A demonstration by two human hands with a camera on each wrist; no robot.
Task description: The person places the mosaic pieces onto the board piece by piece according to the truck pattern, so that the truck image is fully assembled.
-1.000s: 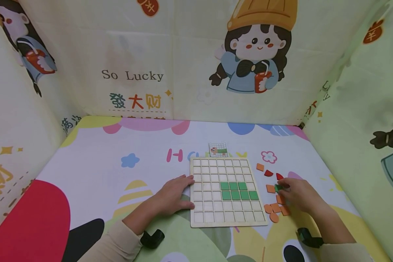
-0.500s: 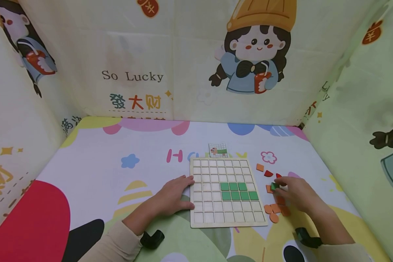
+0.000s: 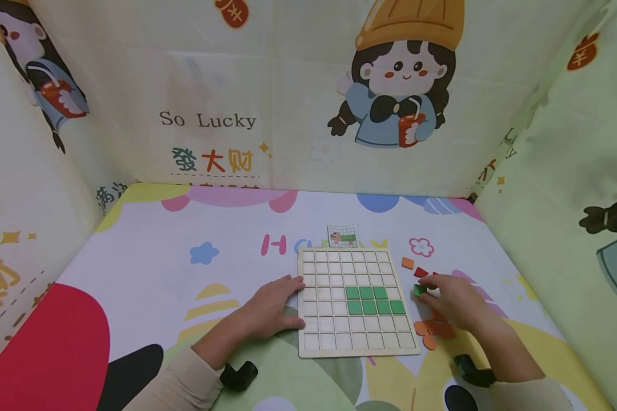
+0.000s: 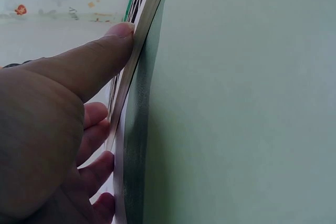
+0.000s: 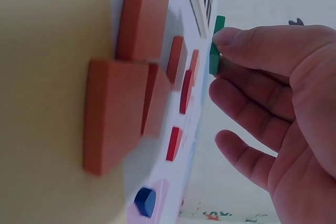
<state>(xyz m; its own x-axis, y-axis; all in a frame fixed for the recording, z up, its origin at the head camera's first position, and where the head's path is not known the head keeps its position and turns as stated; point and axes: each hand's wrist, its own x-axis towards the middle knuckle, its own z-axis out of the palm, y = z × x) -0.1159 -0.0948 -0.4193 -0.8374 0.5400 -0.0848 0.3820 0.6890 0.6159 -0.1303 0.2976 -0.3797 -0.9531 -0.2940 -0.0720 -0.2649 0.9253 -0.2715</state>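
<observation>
A wooden grid board [image 3: 324, 341] lies on the patterned cloth, with two rows of green square tiles [image 3: 370, 307] in its cells. My left hand [image 3: 272, 305] rests against the board's left edge; in the left wrist view its thumb [image 4: 100, 59] touches the side, fingers fairly straight. Just right of the board, my right hand [image 3: 460, 302] pinches a green tile [image 5: 217, 51] between thumb and fingers, raised off the cloth. Beneath and around that hand lie orange square and round pieces [image 3: 429, 342] and red curved-edge pieces [image 3: 420, 272], some of them hidden by it.
Behind the board lies a small printed card [image 3: 342, 236] with a coloured grid picture. A lone orange square [image 3: 408, 263] sits near the board's upper right. The right wrist view also shows a small blue piece [image 5: 145, 202]. Printed cloth walls [image 3: 298, 85] enclose the table.
My right hand has lifted the green tile from among the loose pieces and carried it left, toward the board. The left hand stays where it was.
</observation>
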